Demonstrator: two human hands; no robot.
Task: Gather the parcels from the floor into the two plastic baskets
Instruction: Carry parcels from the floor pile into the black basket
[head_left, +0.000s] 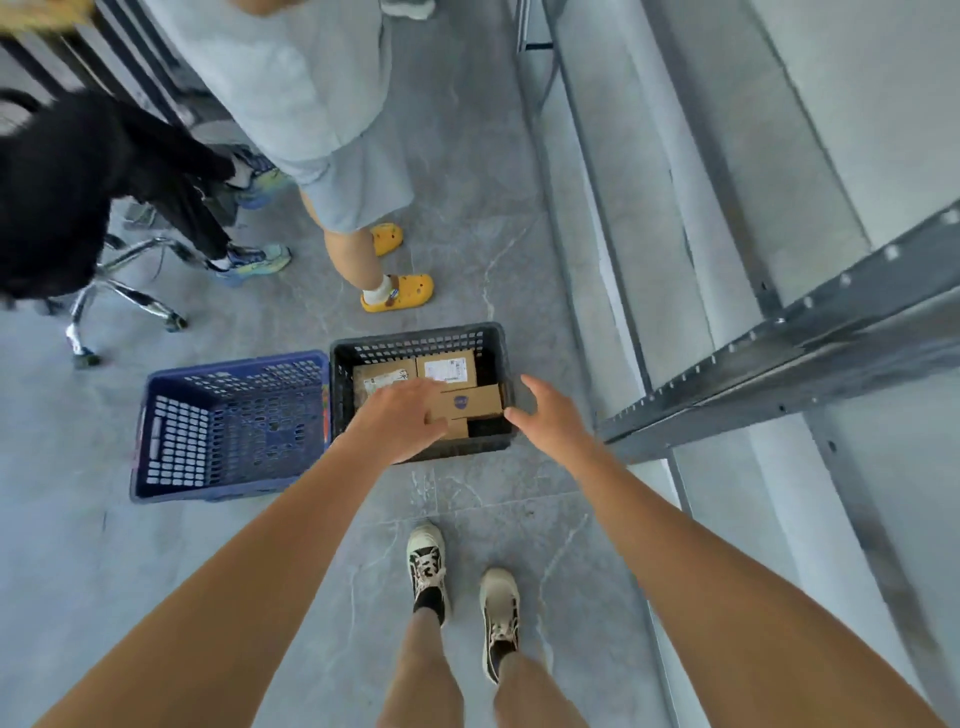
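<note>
Floor (156, 571) of grey marbled tile is carrying two baskets side by side, their walls touching. Shelving (779, 332) of grey steel is running along the right. Two bystanders are standing beyond the baskets, one in grey shorts and yellow clogs (397, 292), one in black beside a chair base (124, 296). Blue basket (156, 431), on the left, is showing only its perforated bottom. Black basket (498, 353), on the right, is holding four cardboard parcels: two labelled ones at the far wall, parcel A (382, 378) and parcel B (448, 366), a third, parcel C (475, 401), lying nearer across them, and parcel D (457, 428) partly hidden under the left hand. Left hand (397, 418) is reaching into the black basket, fingers (434, 423) loosely curled and lying against parcel C's left end; whether they are gripping it cannot be told. Right hand (553, 415) is hovering over the basket's right rim, fingers relaxed and slightly spread, holding nothing.
</note>
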